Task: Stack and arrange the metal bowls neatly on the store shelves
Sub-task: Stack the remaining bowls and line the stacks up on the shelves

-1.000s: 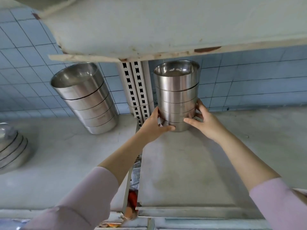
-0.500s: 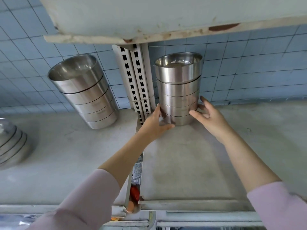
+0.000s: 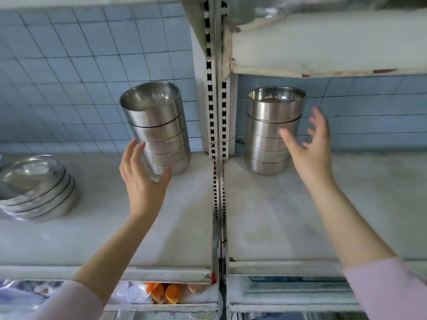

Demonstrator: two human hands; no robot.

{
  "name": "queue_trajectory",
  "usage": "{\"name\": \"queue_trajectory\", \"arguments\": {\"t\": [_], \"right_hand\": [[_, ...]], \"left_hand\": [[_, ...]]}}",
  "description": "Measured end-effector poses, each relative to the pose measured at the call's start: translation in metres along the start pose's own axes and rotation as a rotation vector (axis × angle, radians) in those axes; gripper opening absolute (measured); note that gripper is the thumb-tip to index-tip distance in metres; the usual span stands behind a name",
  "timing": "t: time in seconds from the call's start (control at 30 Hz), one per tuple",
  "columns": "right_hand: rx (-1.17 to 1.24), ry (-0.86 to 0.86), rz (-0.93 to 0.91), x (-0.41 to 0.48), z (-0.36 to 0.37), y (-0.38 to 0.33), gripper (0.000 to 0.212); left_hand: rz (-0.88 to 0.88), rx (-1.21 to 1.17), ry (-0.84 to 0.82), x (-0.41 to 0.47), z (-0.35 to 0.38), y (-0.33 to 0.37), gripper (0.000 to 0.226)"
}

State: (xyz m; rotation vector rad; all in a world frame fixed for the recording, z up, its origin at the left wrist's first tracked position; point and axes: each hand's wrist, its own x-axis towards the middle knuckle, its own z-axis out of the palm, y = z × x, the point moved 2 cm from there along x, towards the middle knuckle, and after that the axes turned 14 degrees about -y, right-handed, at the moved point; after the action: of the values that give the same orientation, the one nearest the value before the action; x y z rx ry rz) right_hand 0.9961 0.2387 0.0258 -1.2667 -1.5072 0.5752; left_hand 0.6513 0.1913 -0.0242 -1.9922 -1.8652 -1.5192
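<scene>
Releasing right stack (image 3: 272, 135), left upright on shelf (image 3: 277, 215); right hand (image 3: 312, 146) and left hand (image 3: 141, 181) grips spread, empty; left hand now before middle stack (image 3: 159, 130), likely next.

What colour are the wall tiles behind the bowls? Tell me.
The wall tiles are light blue with dark grout, clearest in the head view.
</scene>
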Motion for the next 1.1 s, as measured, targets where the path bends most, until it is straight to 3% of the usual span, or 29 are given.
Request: {"name": "queue_trajectory", "arguments": {"t": [0.07,0.2,0.3,0.43,0.63,0.73,0.9,0.97,1.1], "right_hand": [[-0.139,0.025,-0.062,0.028,-0.005,-0.022,0.085],[-0.296,-0.067,-0.044,0.05,-0.002,-0.037,0.045],[-0.292,-0.046,-0.017,0.045,-0.001,-0.037,0.035],[-0.323,-0.044,0.001,0.041,0.002,-0.041,0.035],[-0.358,-0.071,0.086,0.039,0.001,-0.05,0.042],[-0.282,0.041,0.126,0.019,0.016,-0.05,0.059],[-0.102,0.207,0.021,-0.038,0.082,-0.058,0.076],[-0.062,0.098,0.067,-0.055,0.114,-0.065,0.075],[0.197,-0.3,0.205,-0.08,0.169,-0.081,0.079]], "left_hand": [[-0.039,-0.057,0.002,0.01,-0.004,-0.009,0.087],[-0.276,-0.311,-0.254,0.031,0.004,-0.038,0.124],[-0.393,-0.441,-0.443,0.044,0.01,-0.061,0.134],[-0.346,-0.561,-0.613,0.05,0.018,-0.076,0.119],[-0.313,-0.538,-0.631,0.055,0.025,-0.085,0.114],[-0.301,-0.504,-0.63,0.058,0.023,-0.088,0.109],[-0.282,-0.532,-0.652,0.058,0.015,-0.09,0.103],[-0.283,-0.564,-0.68,0.053,0.008,-0.089,0.104],[-0.264,-0.64,-0.74,0.03,-0.013,-0.085,0.101]]}}
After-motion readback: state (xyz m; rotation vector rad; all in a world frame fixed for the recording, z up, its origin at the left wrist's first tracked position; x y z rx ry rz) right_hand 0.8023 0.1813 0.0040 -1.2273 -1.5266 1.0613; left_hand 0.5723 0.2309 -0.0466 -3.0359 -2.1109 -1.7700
